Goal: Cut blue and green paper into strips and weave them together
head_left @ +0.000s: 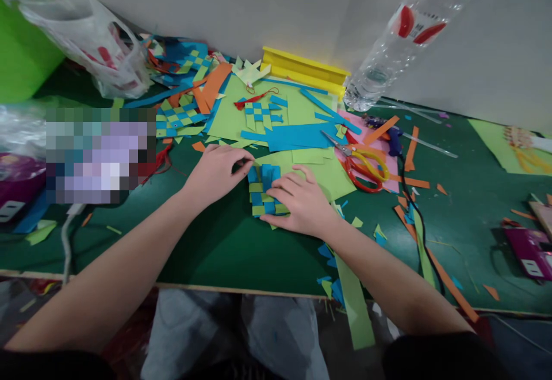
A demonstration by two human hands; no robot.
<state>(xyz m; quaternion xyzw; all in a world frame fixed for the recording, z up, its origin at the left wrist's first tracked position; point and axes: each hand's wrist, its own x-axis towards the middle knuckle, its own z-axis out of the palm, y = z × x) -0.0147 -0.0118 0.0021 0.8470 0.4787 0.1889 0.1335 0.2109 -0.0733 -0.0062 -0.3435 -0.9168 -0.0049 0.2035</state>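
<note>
A small mat of woven blue and light-green paper strips [257, 197] lies on the green table in front of me. My left hand [219, 170] is pinched at its upper left corner, thumb and forefinger together on the strip end there. Across the mat's right side rests my right hand [302, 200], fingers spread and pressing down, hiding part of the weave. Just beyond, light-green sheets [313, 157] and a wide blue paper piece [297, 137] overlap. Scissors with red and yellow handles [366, 164] lie to the right of them, blades slightly apart.
Woven paper fish [181, 116] and scraps crowd the back left, by a plastic bag [92, 41]. A yellow holder [304, 72] and a tilted plastic bottle [405, 41] stand against the wall. A glue gun [393, 138] trails a black cord rightward. Offcuts hang over the front edge.
</note>
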